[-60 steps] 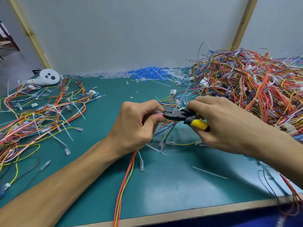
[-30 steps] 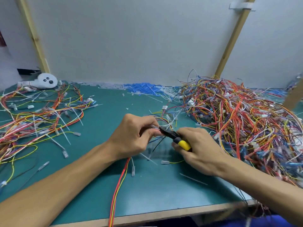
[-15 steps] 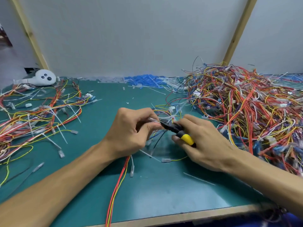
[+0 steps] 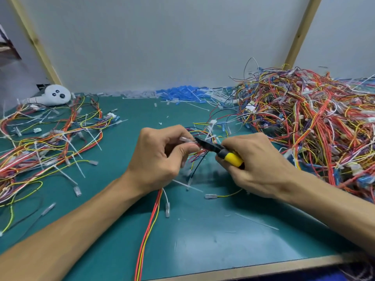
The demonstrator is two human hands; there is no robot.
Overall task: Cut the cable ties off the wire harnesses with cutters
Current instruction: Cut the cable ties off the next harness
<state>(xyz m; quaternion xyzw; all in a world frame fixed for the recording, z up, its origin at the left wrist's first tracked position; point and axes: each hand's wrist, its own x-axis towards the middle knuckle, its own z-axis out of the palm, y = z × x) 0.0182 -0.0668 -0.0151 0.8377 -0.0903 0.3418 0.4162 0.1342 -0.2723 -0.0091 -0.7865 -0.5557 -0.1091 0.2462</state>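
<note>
Harness [image 4: 150,230] pinched in left grip [image 4: 156,159]; cutters [image 4: 220,152] clasped in right grip [image 4: 259,167] (blades at the pinch)

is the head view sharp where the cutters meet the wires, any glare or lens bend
Head view: the wide lens tilts the wooden posts outward; the cutters and the harness in the left hand look slightly soft; a diffuse shadow lies under the right hand; pale sheen on the near mat.

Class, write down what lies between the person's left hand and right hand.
The cutters gripped by the right hand span the gap, their tip at the wire harness that the left hand holds; seen in the head view.
</note>
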